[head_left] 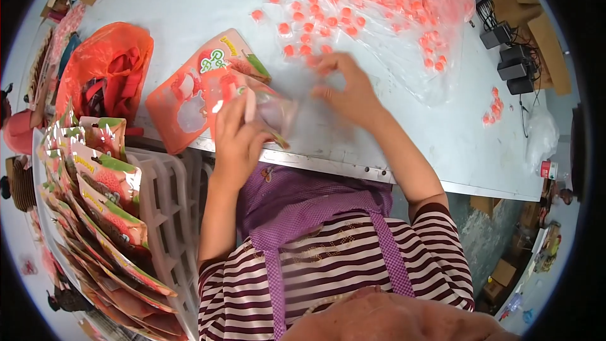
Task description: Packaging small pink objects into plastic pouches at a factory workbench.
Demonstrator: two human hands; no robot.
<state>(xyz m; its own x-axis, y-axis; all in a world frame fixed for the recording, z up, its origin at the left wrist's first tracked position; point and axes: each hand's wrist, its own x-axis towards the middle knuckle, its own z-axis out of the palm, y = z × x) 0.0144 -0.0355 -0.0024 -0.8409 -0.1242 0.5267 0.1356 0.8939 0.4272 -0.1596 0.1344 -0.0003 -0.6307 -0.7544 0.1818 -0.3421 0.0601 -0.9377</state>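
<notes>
My left hand (237, 129) grips a red-and-green printed pouch (221, 85) with a clear part, held tilted at the table's front edge. Under it, more flat pouches of the same print (177, 110) lie on the table. My right hand (350, 91) is to the right of the pouch, blurred by motion, thumb and fingers apart. Its fingertips are close to the nearest of several small round red pieces in clear wrapping (307, 27), loose on the tabletop. Whether a fingertip touches one cannot be made out.
A large clear plastic bag (404, 0) full of red pieces lies at the back. At left are a red plastic bag (104, 63) and a pale crate (167, 196) beside many stacked printed pouches (104, 208). Black adapters with cables (514, 60) and a small red cluster (493, 107) are at right.
</notes>
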